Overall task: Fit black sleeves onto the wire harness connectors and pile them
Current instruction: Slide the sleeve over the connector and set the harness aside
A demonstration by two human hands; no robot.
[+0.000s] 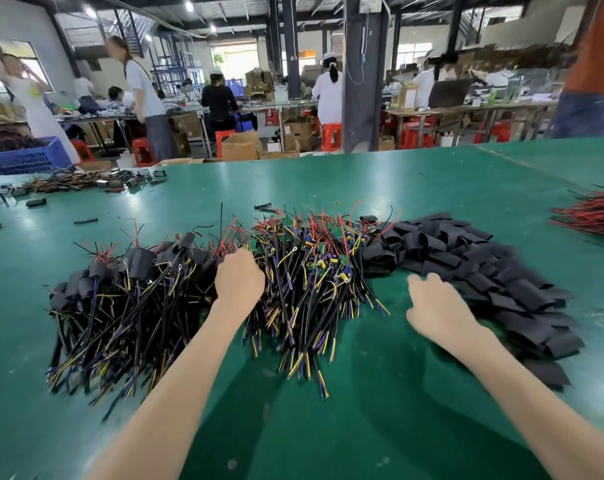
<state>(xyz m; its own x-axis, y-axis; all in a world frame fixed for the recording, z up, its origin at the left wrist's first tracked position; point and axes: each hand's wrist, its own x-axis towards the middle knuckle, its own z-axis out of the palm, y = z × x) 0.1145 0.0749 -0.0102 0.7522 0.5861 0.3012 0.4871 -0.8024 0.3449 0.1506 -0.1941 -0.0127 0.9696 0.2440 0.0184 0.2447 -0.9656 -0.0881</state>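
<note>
Left hand (240, 280) sits over the seam between the sleeved pile (120, 289) and the bare harnesses (314, 265). Its fingers curl down out of sight, so grip unclear. Right hand (439, 306) is loose and empty, nearer the sleeves (501, 268), which lie just to its right. Harness wires run toward the person.

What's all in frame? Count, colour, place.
table: one, green, foreground.
sleeved harnesses: one pile, black caps, mixed wires, left.
bare harnesses: one pile, green boards, mixed wires, centre.
sleeves: one pile, black, right.
red wires: one bundle, red, far right edge.
crate: one, blue, far left.
loose sleeves: several, black, table's left side.
left hand: one, between left and centre piles, fingers hidden.
right hand: one, at sleeve pile's near edge, holding nothing visible.
</note>
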